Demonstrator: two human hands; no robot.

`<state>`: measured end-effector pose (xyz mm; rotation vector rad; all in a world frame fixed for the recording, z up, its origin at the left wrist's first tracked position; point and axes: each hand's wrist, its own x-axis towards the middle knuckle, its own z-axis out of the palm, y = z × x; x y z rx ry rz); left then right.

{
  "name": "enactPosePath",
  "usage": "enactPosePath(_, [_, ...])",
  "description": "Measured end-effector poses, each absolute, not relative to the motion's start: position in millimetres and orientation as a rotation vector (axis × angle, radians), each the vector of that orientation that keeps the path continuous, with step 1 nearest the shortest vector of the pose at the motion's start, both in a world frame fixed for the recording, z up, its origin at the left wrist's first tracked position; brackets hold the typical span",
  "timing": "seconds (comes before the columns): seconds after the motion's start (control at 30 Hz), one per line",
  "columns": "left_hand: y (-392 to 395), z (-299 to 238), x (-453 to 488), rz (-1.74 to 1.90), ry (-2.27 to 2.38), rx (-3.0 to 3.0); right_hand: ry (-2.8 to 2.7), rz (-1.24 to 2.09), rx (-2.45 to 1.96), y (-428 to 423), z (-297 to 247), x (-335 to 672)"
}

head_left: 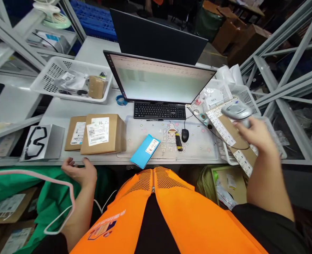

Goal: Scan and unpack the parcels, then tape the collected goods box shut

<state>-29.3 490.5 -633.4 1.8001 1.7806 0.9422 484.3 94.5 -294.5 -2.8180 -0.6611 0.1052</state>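
1. At the right of the desk (59,111): right hand (255,132), blurred, fingers closed round a grey scanner (237,110), held over label-covered cardboard (226,128).
2. Front edge: left hand (82,173) half open, fingers loosely curled, holding nothing; cardboard boxes (113,137) just beside.
3. Blue box (143,153) on desk mat (201,148), between hands.

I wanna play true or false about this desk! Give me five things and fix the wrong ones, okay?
1. The right hand holds a scanner. True.
2. The blue packet sits on the keyboard. False: it lies on the desk mat.
3. The mouse is black. True.
4. The left hand is holding the mouse. False: it looks empty, near the cardboard boxes.
5. The monitor stands behind the keyboard. True.
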Motion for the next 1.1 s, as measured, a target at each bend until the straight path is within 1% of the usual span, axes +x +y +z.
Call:
enactPosePath(0.07, [462,-619,-19,1.012,1.745,1.883,-0.756,0.304,-2.726,91,-358,478])
enactPosePath(0.13, [437,-608,-7,0.996,1.640,1.987,-0.773,0.463,-2.647,92,-421,465])
enactPosePath(0.23, [404,-597,16,0.887,1.466,2.064,-0.735,0.578,-2.587,99,-504,438])
enactPosePath(0.3, [385,-594,34,0.755,1.314,2.058,-0.738,0.623,-2.535,109,-546,415])
enactPosePath(0.4, [362,-592,61,0.515,1.092,1.984,-0.733,0.649,-2.510,132,-588,376])
enactPosePath(0.57, [346,-589,94,0.251,0.903,1.883,-0.729,0.779,-2.618,182,-622,330])
enactPosePath(0.73, [346,-587,103,0.141,0.892,1.836,-0.614,0.853,-2.723,215,-634,325])
enactPosePath(0.83, [344,-590,96,0.143,0.927,1.807,-0.667,0.841,-2.717,212,-631,337])
enactPosePath(0.97, [341,-592,89,0.159,0.947,1.774,-0.601,0.653,-2.775,189,-625,370])
enactPosePath(1.1, [347,-588,102,0.194,0.913,1.757,-0.743,0.686,-2.772,178,-629,399])
